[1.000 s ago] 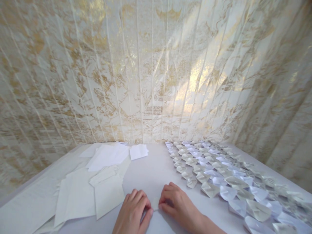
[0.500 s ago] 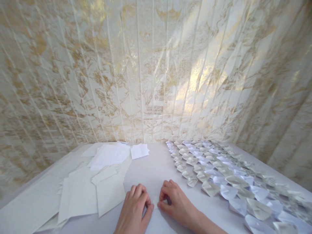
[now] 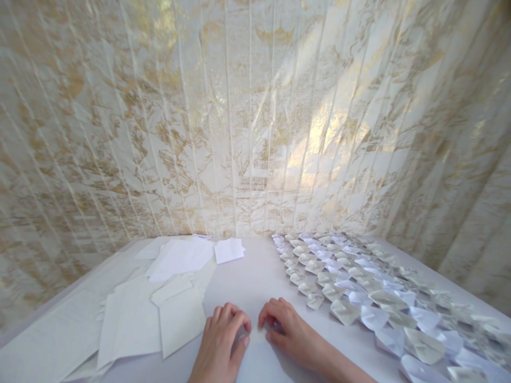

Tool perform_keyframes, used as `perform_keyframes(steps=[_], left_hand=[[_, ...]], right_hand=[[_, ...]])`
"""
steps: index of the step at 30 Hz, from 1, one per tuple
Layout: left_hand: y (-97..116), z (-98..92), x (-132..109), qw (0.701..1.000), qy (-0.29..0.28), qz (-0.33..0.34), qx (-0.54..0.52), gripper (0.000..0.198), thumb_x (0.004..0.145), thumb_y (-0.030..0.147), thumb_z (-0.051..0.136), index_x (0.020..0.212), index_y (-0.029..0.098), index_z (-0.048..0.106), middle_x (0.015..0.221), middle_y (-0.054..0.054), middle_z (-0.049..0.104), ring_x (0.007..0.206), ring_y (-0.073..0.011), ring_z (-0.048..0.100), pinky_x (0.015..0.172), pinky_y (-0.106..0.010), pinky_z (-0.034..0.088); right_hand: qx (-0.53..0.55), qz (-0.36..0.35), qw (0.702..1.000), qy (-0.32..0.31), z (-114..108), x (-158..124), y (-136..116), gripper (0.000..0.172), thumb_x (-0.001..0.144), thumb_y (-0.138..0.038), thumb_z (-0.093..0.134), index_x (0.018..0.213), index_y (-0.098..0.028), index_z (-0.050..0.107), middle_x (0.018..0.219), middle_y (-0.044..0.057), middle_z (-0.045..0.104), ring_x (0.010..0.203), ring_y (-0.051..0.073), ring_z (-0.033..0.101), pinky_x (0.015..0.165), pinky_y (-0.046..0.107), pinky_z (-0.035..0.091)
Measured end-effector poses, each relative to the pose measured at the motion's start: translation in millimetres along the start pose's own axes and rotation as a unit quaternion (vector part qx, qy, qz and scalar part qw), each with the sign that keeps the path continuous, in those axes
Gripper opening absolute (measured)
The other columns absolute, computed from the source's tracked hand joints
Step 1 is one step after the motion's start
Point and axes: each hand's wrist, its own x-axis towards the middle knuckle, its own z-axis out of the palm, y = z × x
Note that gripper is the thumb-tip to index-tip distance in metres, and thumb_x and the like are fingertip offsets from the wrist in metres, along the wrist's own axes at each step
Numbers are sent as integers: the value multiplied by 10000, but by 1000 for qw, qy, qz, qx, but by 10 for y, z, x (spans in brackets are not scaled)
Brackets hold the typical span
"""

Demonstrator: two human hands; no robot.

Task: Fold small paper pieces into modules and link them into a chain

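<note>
My left hand (image 3: 223, 338) rests low in the middle of the white table, its fingers curled and a gap showing between thumb and forefinger. Facing it, my right hand (image 3: 289, 330) is also loosely curled, thumb and forefinger apart. In the narrow space between the fingertips lies a small pale patch (image 3: 257, 336), perhaps a bit of paper, too faint to make out. Neither hand visibly grips anything. Left of my left hand is a stack of off-white paper squares (image 3: 182, 322). To the right of my right hand are rows of small folded paper pieces (image 3: 345, 311).
Larger paper sheets (image 3: 130, 319) overlap on the left side of the table. Whiter sheets (image 3: 181, 258) and a small white paper stack (image 3: 229, 250) lie at the back. A white and gold patterned curtain (image 3: 207, 133) hangs behind the table and round its sides.
The thumb and forefinger of each hand have spread apart. My right thumb has drawn back to the right from the pale patch. The papers lie as before.
</note>
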Motion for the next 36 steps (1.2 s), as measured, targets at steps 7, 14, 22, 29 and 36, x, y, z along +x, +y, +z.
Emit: perform_keyframes(steps=[7,14,22,29,36], left_hand=[[-2,-11,28,1000,-19,-12,0,176,806,122,553,869,256,647,996,-39,597,990,-262,542,841,-398,403],[-2,-9,30,999,-10,-29,-12,148,794,139,558,843,249,644,980,-38,601,982,-260,540,847,-391,406],[9,-26,28,999,-17,-23,-16,187,786,107,560,862,248,656,981,-33,611,981,-255,539,845,-388,405],[54,-54,7,999,-23,24,-3,61,845,195,651,892,233,662,998,-35,630,968,-261,557,833,-398,421],[75,-97,17,990,-37,77,113,132,900,108,604,925,214,678,980,-28,671,925,-240,602,783,-365,447]], right_hand=[[44,3,999,-27,-76,-5,62,383,637,10,480,841,-216,711,869,1,612,890,184,584,1043,413,283],[-24,74,995,60,148,37,-96,206,665,-119,603,849,-204,643,882,20,613,910,228,539,867,365,370],[34,41,999,4,-93,7,87,428,540,3,458,876,-189,643,887,21,571,886,196,541,815,303,396],[26,-26,999,2,12,-55,-15,328,672,-6,570,908,-205,681,1012,38,619,1001,209,567,896,298,413],[-53,-42,998,16,100,-37,-19,301,748,34,566,899,-204,670,968,34,641,957,195,585,849,265,436]])
